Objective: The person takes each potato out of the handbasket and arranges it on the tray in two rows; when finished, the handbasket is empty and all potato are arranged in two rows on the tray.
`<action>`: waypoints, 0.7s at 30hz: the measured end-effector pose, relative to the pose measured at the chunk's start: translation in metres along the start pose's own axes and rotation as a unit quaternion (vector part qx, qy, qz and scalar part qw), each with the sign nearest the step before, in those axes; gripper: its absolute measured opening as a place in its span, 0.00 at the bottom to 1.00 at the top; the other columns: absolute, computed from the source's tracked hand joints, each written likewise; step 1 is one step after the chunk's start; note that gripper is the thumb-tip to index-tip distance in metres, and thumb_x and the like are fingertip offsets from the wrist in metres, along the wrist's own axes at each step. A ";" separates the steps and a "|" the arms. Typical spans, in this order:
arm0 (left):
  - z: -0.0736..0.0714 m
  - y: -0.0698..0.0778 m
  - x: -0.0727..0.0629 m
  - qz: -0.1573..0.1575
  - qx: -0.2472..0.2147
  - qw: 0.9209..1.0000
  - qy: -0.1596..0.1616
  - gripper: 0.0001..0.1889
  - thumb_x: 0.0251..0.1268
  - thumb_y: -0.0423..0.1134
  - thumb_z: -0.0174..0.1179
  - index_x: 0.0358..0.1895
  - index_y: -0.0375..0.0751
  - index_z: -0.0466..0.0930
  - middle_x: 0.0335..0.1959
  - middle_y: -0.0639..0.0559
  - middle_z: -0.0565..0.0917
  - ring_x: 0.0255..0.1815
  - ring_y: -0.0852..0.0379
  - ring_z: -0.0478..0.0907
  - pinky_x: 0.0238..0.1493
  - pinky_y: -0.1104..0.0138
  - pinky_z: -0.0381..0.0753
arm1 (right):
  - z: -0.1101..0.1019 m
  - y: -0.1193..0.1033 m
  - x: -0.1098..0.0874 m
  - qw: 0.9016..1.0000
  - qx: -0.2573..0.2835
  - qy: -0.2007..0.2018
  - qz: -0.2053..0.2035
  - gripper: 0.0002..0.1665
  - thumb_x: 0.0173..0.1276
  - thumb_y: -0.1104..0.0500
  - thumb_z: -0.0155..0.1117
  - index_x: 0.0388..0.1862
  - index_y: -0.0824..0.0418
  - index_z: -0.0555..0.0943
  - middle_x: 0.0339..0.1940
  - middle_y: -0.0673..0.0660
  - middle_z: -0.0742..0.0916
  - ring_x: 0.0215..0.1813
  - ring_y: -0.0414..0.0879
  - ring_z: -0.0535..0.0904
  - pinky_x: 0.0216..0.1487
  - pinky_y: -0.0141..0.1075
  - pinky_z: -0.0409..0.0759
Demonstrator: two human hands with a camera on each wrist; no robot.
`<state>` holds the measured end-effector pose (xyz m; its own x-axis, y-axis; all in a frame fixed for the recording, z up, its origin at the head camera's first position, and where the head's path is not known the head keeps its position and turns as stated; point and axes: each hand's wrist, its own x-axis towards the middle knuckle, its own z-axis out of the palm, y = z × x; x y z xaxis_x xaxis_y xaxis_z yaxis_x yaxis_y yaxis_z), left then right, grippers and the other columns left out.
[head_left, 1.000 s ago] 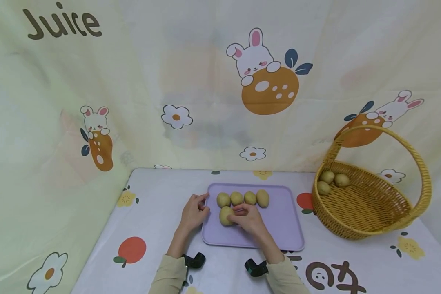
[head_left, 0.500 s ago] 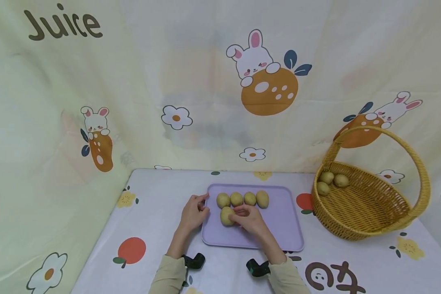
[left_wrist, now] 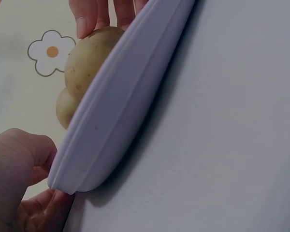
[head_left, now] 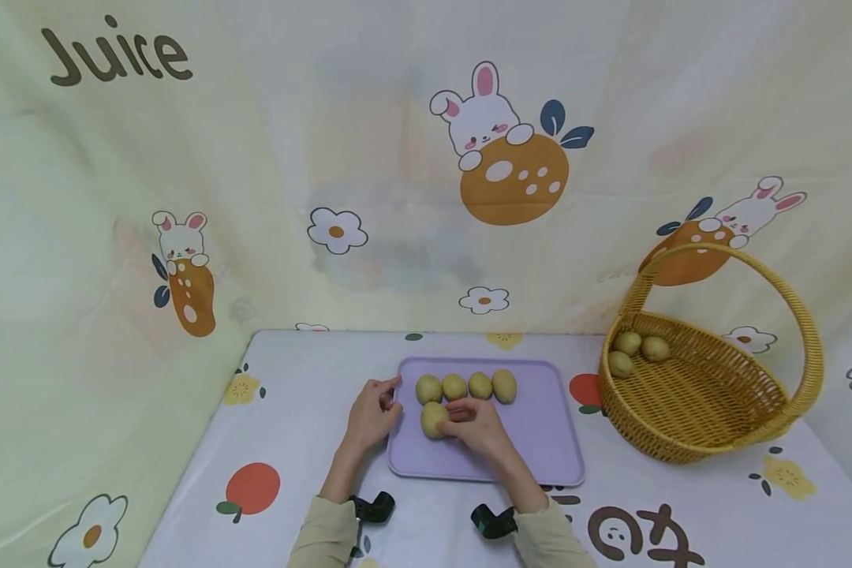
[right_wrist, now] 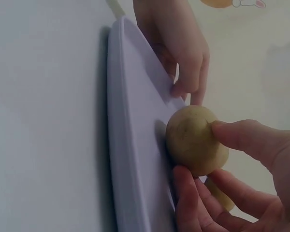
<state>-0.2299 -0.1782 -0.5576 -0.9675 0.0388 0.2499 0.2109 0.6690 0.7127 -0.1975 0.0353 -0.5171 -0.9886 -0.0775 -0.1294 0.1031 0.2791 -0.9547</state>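
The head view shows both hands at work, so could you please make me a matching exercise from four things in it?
Column one
1. Pale purple rectangular tray
2. Golden wicker basket
3. Bare right hand
4. Bare left hand

Column two
A. touches the tray's left rim
B. bears a row of four rounded, yellow-brown potatoes
C. grips one potato
D. contains three potatoes

Pairs: 1-B; 2-D; 3-C; 4-A

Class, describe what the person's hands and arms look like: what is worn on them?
The left hand and right hand wear no gloves. The left sleeve and right sleeve are plain pale beige. At each sleeve's end sits a small, black, angled device.
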 end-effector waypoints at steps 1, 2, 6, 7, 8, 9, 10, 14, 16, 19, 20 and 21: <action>0.000 0.000 0.000 -0.001 -0.001 1.000 0.000 0.26 0.53 0.33 0.61 0.60 0.36 0.80 0.37 0.48 0.75 0.30 0.59 0.71 0.35 0.66 0.70 | 0.001 0.000 0.000 1.000 0.002 0.001 -0.001 0.20 0.51 0.67 0.76 0.44 0.71 0.83 0.36 0.62 0.87 0.38 0.47 0.82 0.30 0.36 0.79; 0.000 0.000 0.000 -0.003 -0.001 1.000 -0.001 0.26 0.53 0.33 0.60 0.60 0.36 0.80 0.37 0.48 0.75 0.30 0.59 0.71 0.35 0.66 0.69 | 0.001 -0.001 -0.001 1.000 0.005 0.002 -0.003 0.19 0.51 0.67 0.76 0.43 0.71 0.83 0.36 0.62 0.87 0.39 0.48 0.82 0.31 0.36 0.79; 0.000 0.001 0.000 -0.004 -0.004 1.000 -0.003 0.26 0.54 0.33 0.61 0.60 0.36 0.80 0.38 0.48 0.75 0.30 0.60 0.71 0.34 0.66 0.69 | 0.002 -0.001 -0.003 1.000 0.011 0.003 -0.006 0.19 0.52 0.66 0.75 0.44 0.71 0.83 0.37 0.62 0.87 0.38 0.47 0.81 0.31 0.34 0.79; 0.000 0.001 0.000 -0.003 -0.005 1.000 -0.003 0.26 0.54 0.33 0.61 0.60 0.36 0.80 0.37 0.48 0.75 0.30 0.60 0.71 0.34 0.66 0.70 | 0.002 -0.001 -0.003 1.000 0.013 0.002 -0.005 0.20 0.52 0.65 0.75 0.44 0.71 0.83 0.36 0.62 0.87 0.37 0.46 0.81 0.31 0.35 0.79; 0.000 0.002 0.000 -0.003 -0.006 1.000 -0.003 0.26 0.53 0.33 0.61 0.60 0.36 0.80 0.37 0.48 0.75 0.30 0.60 0.71 0.34 0.66 0.70 | 0.001 -0.001 -0.003 1.000 0.015 0.002 -0.004 0.20 0.53 0.65 0.75 0.44 0.72 0.83 0.36 0.62 0.87 0.36 0.46 0.81 0.31 0.35 0.79; -0.001 0.002 -0.001 0.000 -0.006 1.000 -0.003 0.26 0.53 0.33 0.61 0.60 0.35 0.80 0.37 0.48 0.75 0.30 0.60 0.71 0.34 0.66 0.70 | 0.001 -0.001 -0.003 1.000 0.016 0.001 -0.002 0.20 0.53 0.65 0.75 0.44 0.72 0.83 0.36 0.62 0.87 0.35 0.45 0.81 0.31 0.36 0.79; -0.001 0.002 -0.001 0.002 -0.006 1.000 -0.003 0.26 0.53 0.32 0.61 0.60 0.35 0.80 0.37 0.48 0.75 0.30 0.60 0.71 0.34 0.66 0.70 | 0.000 -0.001 -0.003 1.000 0.017 0.000 0.000 0.20 0.53 0.64 0.75 0.45 0.71 0.82 0.36 0.62 0.87 0.35 0.45 0.81 0.31 0.37 0.80; -0.001 0.002 0.000 0.001 -0.007 1.000 -0.003 0.26 0.53 0.33 0.61 0.60 0.35 0.80 0.37 0.48 0.76 0.30 0.60 0.71 0.34 0.66 0.70 | -0.003 -0.001 -0.003 1.000 0.028 -0.008 0.010 0.20 0.55 0.63 0.74 0.46 0.71 0.82 0.38 0.62 0.87 0.33 0.46 0.83 0.32 0.40 0.81; -0.001 0.002 0.000 0.000 -0.007 1.000 -0.002 0.26 0.53 0.33 0.61 0.60 0.35 0.80 0.37 0.48 0.76 0.30 0.60 0.71 0.34 0.66 0.70 | -0.004 0.000 -0.002 0.999 0.033 -0.014 0.012 0.20 0.56 0.63 0.74 0.46 0.72 0.82 0.38 0.62 0.87 0.33 0.48 0.84 0.32 0.40 0.81; -0.001 0.001 0.000 -0.001 -0.007 1.000 -0.004 0.26 0.53 0.33 0.61 0.60 0.35 0.80 0.38 0.48 0.75 0.30 0.60 0.71 0.34 0.66 0.70 | -0.006 -0.001 -0.003 0.999 0.033 -0.019 0.008 0.21 0.57 0.64 0.73 0.47 0.74 0.81 0.38 0.63 0.87 0.33 0.51 0.86 0.31 0.40 0.81; 0.000 0.001 0.000 0.001 -0.005 1.000 -0.003 0.26 0.53 0.33 0.61 0.60 0.35 0.80 0.38 0.48 0.76 0.30 0.60 0.71 0.34 0.66 0.70 | -0.007 -0.002 -0.003 0.999 0.030 -0.021 0.007 0.21 0.58 0.64 0.72 0.47 0.74 0.81 0.37 0.64 0.87 0.33 0.51 0.86 0.31 0.40 0.80; 0.000 0.000 0.000 0.001 -0.003 1.000 -0.003 0.26 0.53 0.33 0.61 0.60 0.35 0.80 0.37 0.48 0.75 0.30 0.60 0.71 0.34 0.66 0.70 | -0.008 -0.002 -0.003 0.999 0.027 -0.021 0.005 0.21 0.58 0.64 0.72 0.47 0.74 0.80 0.37 0.64 0.88 0.33 0.52 0.86 0.30 0.39 0.80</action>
<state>-0.2296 -0.1782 -0.5573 -0.9680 0.0450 0.2467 0.2134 0.6642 0.7164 -0.1959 0.0425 -0.5130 -0.9820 -0.1152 -0.1498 0.1205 0.2289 -0.9660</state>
